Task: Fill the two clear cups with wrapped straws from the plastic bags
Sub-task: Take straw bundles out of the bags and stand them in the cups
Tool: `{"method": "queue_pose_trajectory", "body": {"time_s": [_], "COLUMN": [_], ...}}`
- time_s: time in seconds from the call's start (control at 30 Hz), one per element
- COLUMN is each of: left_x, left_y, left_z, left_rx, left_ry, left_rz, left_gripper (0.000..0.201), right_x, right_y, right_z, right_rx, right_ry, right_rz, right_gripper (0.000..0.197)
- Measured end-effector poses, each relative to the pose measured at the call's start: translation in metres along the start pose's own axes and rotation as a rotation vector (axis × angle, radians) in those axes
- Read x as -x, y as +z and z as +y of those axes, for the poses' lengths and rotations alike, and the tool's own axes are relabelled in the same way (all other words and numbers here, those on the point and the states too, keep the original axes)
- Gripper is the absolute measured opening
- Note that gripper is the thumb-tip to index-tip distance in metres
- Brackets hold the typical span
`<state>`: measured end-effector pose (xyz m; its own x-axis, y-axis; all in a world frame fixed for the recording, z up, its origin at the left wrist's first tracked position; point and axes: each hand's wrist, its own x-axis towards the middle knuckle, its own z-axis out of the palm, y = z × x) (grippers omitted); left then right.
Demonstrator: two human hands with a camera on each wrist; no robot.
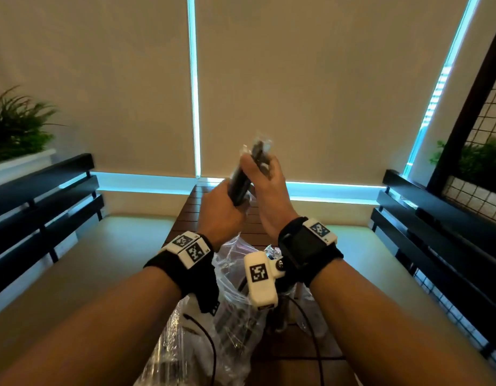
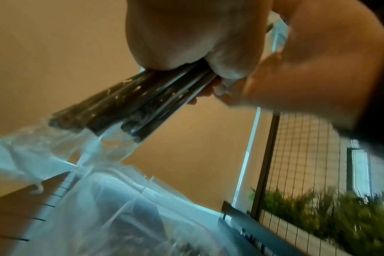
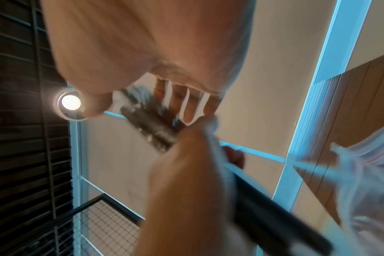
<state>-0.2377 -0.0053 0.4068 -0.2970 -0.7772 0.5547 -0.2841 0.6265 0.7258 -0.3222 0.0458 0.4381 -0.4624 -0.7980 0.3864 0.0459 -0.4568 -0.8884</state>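
Note:
A bundle of black wrapped straws (image 1: 239, 185) is held up in the air above the wooden table (image 1: 192, 215). My left hand (image 1: 223, 203) grips its lower half in a fist. My right hand (image 1: 267, 182) holds the upper end, thumb in front and fingers behind. In the left wrist view the straws (image 2: 129, 107) stick out below the left hand (image 2: 186, 43), their clear wrapper ends loose, with the right hand (image 2: 318, 69) beside it. The right wrist view shows the bundle (image 3: 151, 124) between the right hand (image 3: 143, 43) and the left hand (image 3: 186, 181). I cannot make out the clear cups.
Crumpled clear plastic bags (image 1: 232, 277) with more dark straws lie on the table under my wrists, also in the left wrist view (image 2: 121, 207). Dark bench backs (image 1: 40, 196) flank both sides. A wire grid with plants (image 1: 481, 162) stands right, and a planter (image 1: 15, 135) left.

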Motion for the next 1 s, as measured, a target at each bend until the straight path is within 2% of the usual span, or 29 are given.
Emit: {"method": "queue_pose_trajectory", "body": {"time_s": [0.1,0.17,0.27,0.33,0.43,0.53,0.6,0.7,0.77,0.9,0.97,1.0], "left_x": [-0.019,-0.033,-0.03,-0.019,-0.008,0.004,0.012,0.013,0.014,0.026,0.026,0.025], "left_y": [-0.014,-0.025,-0.026,-0.018,-0.002,0.014,0.022,0.029,0.031,0.035,0.033,0.03], "left_z": [0.005,0.013,0.032,0.039,0.038,0.037,0.038,0.038,0.035,0.023,0.012,0.006], "left_rx": [0.092,0.324,0.644,0.696,0.532,0.383,0.281,0.239,0.201,0.078,0.039,-0.004], "left_ry": [-0.134,-0.21,-0.252,-0.183,-0.04,0.025,0.081,0.097,0.131,0.138,0.128,0.144], "left_rz": [0.171,0.236,0.166,0.076,-0.047,-0.137,-0.15,-0.072,-0.015,-0.075,-0.08,-0.104], "left_gripper": [0.015,0.016,0.013,0.017,0.023,0.027,0.028,0.03,0.036,0.028,0.025,0.022], "right_x": [0.012,0.023,0.032,0.032,0.029,0.029,0.03,0.032,0.034,0.039,0.037,0.034], "right_y": [-0.02,-0.033,-0.039,-0.038,-0.036,-0.028,-0.029,-0.04,-0.051,-0.057,-0.061,-0.064], "right_z": [0.019,0.041,0.069,0.074,0.061,0.043,0.044,0.053,0.061,0.048,0.032,0.025], "right_rx": [0.052,0.011,-0.126,-0.284,-0.447,-0.545,-0.566,-0.528,-0.535,-0.486,-0.284,-0.208], "right_ry": [0.127,0.263,0.471,0.56,0.58,0.575,0.569,0.614,0.644,0.595,0.478,0.36], "right_rz": [0.049,0.066,0.028,-0.018,-0.17,-0.209,-0.171,-0.106,-0.08,-0.092,-0.015,0.044], "right_gripper": [0.052,0.059,0.071,0.078,0.08,0.054,0.048,0.048,0.059,0.074,0.075,0.069]}}
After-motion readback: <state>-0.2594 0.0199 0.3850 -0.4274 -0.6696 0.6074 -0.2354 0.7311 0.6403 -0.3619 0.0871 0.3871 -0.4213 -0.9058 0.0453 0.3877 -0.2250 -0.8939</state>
